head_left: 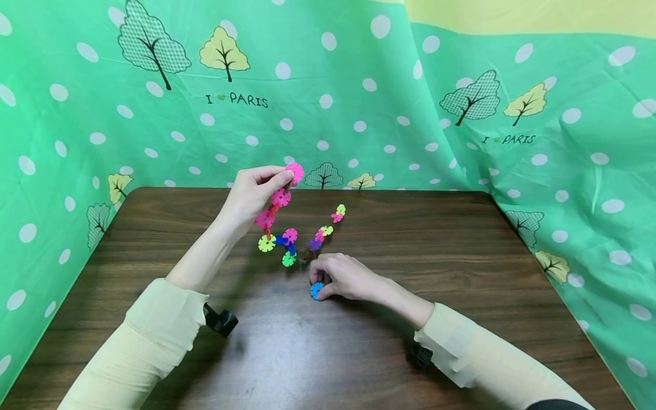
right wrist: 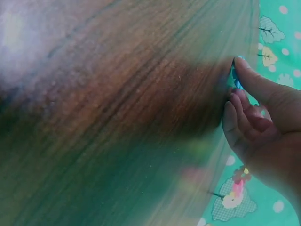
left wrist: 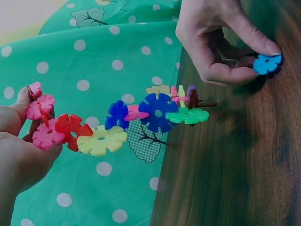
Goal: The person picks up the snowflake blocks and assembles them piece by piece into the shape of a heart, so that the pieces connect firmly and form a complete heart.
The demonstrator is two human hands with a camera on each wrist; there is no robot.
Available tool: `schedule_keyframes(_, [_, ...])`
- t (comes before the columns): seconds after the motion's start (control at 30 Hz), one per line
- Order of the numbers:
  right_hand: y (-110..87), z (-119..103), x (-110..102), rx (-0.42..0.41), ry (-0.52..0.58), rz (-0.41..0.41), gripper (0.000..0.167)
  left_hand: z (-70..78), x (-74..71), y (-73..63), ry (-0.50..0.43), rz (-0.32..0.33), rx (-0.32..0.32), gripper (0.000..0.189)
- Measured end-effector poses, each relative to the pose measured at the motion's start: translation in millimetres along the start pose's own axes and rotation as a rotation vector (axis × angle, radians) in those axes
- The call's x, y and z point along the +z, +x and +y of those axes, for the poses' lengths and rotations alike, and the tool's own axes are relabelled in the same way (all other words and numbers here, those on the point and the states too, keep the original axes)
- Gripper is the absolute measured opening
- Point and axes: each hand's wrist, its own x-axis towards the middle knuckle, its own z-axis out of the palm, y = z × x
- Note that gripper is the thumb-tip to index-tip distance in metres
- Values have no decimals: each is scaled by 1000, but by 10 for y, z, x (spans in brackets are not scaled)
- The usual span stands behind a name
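Observation:
My left hand (head_left: 241, 199) pinches a pink snowflake-shaped plastic disc (head_left: 294, 173) at the raised end of a chain of interlocking discs. From there the chain hangs through more pink and red discs to a yellow disc (head_left: 266, 244). In the left wrist view it runs on through a dark blue disc (left wrist: 151, 115) and a green disc (left wrist: 188, 115). Its far part, with purple, yellow and pink discs (head_left: 336, 217), stretches away across the table. Low over the table, my right hand (head_left: 353, 278) pinches a single bright blue disc (head_left: 316, 291) between thumb and fingers, apart from the chain.
A dark wood-grain table (head_left: 451, 245) lies under both hands. Behind it and along its sides hangs a green cloth (head_left: 328, 68) with white dots and printed trees. Black devices (head_left: 220, 320) sit at both wrists.

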Motion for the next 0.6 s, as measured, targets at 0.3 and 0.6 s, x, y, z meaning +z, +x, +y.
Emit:
schedule_keyframes(0.3, [-20,36,-189,-29,177,76,6,31,35,-3,-4,-19,16,22])
schedule_keyframes(0.6, [-115,-64,-806,-146,267,444,3,97,65,-4,73,-71,29,22])
